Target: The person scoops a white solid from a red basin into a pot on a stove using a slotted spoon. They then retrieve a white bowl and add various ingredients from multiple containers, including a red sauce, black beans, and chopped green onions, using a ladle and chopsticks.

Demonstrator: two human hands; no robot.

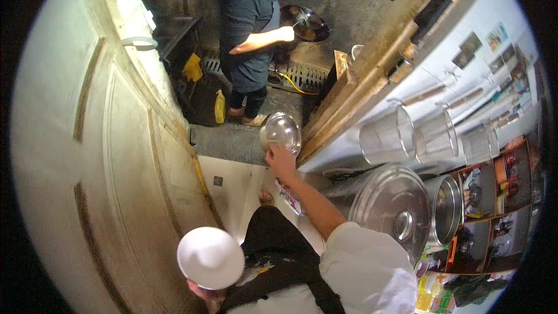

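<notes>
My right hand (281, 161) reaches forward and grips the near rim of a shiny stainless steel bowl (282, 133), held over the doorway floor. Low at the left, my left hand (207, 291) holds a white bowl (210, 257) from below, beside my black apron. The white bowl looks empty, and its fingers' exact hold is partly hidden beneath it. A plastic packet (288, 196) lies below my right forearm.
Ahead, a person (250, 35) stands by a black wok (305, 24). A paneled door (130, 139) is on the left. Wooden door framing (344, 109), wire strainers (388, 135) on the wall, a large lidded steel pot (390, 213) and shelves (492, 222) line the right.
</notes>
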